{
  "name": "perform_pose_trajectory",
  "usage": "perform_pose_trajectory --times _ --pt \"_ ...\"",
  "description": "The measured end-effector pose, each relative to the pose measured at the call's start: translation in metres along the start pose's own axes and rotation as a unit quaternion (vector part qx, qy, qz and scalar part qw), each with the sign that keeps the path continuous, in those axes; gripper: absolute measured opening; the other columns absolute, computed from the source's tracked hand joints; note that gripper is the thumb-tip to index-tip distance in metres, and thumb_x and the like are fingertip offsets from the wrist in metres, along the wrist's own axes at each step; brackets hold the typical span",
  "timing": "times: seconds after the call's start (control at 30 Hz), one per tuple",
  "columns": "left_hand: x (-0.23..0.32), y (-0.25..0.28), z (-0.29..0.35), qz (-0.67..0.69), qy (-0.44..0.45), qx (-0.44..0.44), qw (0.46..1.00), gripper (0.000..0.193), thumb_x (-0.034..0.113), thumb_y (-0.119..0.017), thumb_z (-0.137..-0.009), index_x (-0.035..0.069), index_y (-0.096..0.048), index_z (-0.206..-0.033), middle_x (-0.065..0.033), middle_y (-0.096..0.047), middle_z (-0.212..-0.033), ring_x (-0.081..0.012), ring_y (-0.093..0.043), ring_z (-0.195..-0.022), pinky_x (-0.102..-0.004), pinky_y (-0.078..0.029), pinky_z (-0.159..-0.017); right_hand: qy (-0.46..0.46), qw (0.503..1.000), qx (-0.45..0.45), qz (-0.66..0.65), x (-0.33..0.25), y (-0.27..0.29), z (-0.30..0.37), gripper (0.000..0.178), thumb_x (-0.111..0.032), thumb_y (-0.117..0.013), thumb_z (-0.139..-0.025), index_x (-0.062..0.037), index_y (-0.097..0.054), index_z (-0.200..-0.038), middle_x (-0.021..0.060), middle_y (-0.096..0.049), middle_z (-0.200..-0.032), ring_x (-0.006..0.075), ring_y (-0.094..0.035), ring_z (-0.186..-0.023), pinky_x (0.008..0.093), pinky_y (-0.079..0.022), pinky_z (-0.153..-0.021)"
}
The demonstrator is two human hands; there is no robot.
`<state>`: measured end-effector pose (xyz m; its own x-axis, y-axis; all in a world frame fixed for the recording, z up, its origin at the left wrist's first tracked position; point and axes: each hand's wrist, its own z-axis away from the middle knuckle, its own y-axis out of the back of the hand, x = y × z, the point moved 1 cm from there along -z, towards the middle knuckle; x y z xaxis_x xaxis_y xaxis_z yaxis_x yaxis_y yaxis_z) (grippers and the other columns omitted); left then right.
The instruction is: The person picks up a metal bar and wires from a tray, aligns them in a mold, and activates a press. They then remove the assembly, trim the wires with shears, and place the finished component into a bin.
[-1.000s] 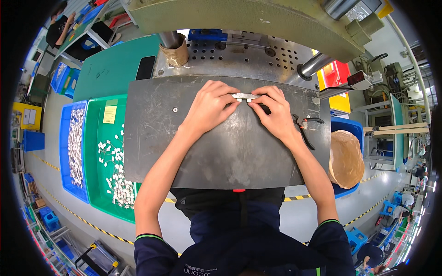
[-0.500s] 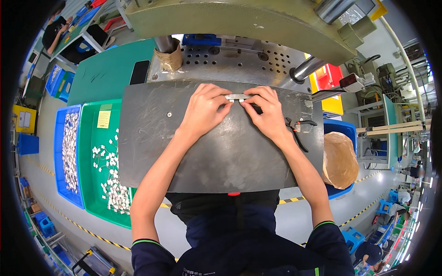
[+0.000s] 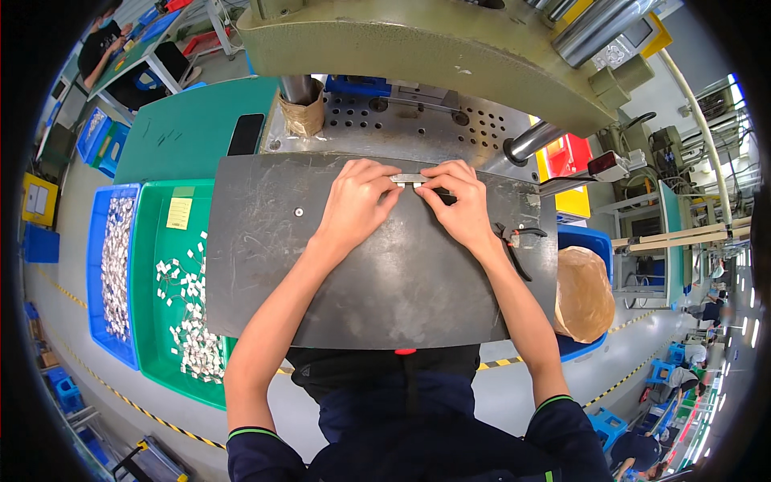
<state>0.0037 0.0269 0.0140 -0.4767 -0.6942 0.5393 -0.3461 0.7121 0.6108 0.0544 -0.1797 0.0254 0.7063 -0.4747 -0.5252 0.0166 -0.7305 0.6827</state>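
Right, one metal bar (image 3: 410, 178) was held just past twelve o'clock of the middle of the dark plate (image 3: 385, 297), one end pinched by the left hand (image 3: 356, 202), the other by the right hand (image 3: 459, 205). Two small white pieces (image 3: 417, 185) were seen at its near edge, partly hidden by fingertips. One pair of pliers (image 3: 514, 239) was set at three, one phone (image 3: 246, 134) between ten and eleven. At nine, white parts too many to be counted were held by one green bin (image 3: 154, 237), overlapped by the plate, and one blue bin (image 3: 96, 273). One paper bag (image 3: 585, 296) was spotted past three. At twelve, the perforated bed (image 3: 385, 138) was partly blocked by one olive beam (image 3: 434, 64).
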Motion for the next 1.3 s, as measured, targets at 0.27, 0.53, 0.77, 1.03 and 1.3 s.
perform_pose_trajectory --times 0.27,0.53,0.77,1.03,1.3 --pt "-0.001 -0.004 -0.001 0.007 0.019 0.003 1.000 0.007 0.008 -0.080 -0.083 0.002 -0.078 -0.086 -0.0055 -0.078 -0.110 -0.0266 -0.069 -0.101 -0.0404 -0.053 -0.094 -0.005 1.000 0.020 -0.012 0.003 -0.002 0.001 0.011 -0.006 -0.086 -0.080 -0.0023 -0.078 -0.086 0.0060 -0.078 -0.108 0.0254 -0.069 -0.102 0.0387 -0.051 -0.094" --pt "0.001 0.000 -0.002 0.023 0.042 0.019 0.999 0.019 0.010 -0.082 -0.082 0.003 -0.072 -0.097 -0.0095 -0.077 -0.105 -0.0313 -0.070 -0.100 -0.0418 -0.052 -0.093 -0.092 0.995 -0.018 -0.047 -0.008 -0.001 -0.003 0.046 -0.013 -0.084 -0.083 -0.0077 -0.066 -0.125 0.0113 -0.071 -0.123 0.0303 -0.063 -0.118 0.0436 -0.047 -0.102" --pt "0.006 0.003 0.001 0.013 0.014 0.047 0.999 0.026 0.016 -0.078 -0.090 0.006 -0.067 -0.110 -0.0107 -0.067 -0.118 -0.0307 -0.061 -0.113 -0.0442 -0.045 -0.099 -0.041 0.976 0.151 0.151 0.052 0.017 -0.117 0.058 -0.025 -0.080 -0.088 -0.0017 -0.060 -0.137 0.0187 -0.062 -0.141 0.0358 -0.057 -0.131 0.0458 -0.044 -0.112" --pt "0.009 -0.002 -0.012 0.069 0.054 0.037 0.995 0.018 0.011 -0.076 -0.090 0.006 -0.068 -0.105 -0.0088 -0.066 -0.112 -0.0301 -0.063 -0.105 -0.0418 -0.046 -0.096 0.062 0.990 0.100 0.078 0.128 0.054 -0.222 0.038 -0.041 -0.072 -0.092 -0.0091 -0.077 -0.111 0.0131 -0.076 -0.106 0.0300 -0.069 -0.104 0.0432 -0.053 -0.090" --pt "0.052 0.050 0.019 0.116 0.175 0.030 0.977 0.023 0.006 -0.073 -0.088 0.005 -0.067 -0.110 -0.0110 -0.066 -0.114 -0.0324 -0.063 -0.104 -0.0443 -0.048 -0.096 -0.115 0.978 -0.059 0.165 -0.004 0.058 -0.134 0.060 -0.049 -0.087 -0.071 -0.0022 -0.073 -0.106 0.0201 -0.074 -0.101 0.0371 -0.070 -0.102 0.0470 -0.053 -0.092"
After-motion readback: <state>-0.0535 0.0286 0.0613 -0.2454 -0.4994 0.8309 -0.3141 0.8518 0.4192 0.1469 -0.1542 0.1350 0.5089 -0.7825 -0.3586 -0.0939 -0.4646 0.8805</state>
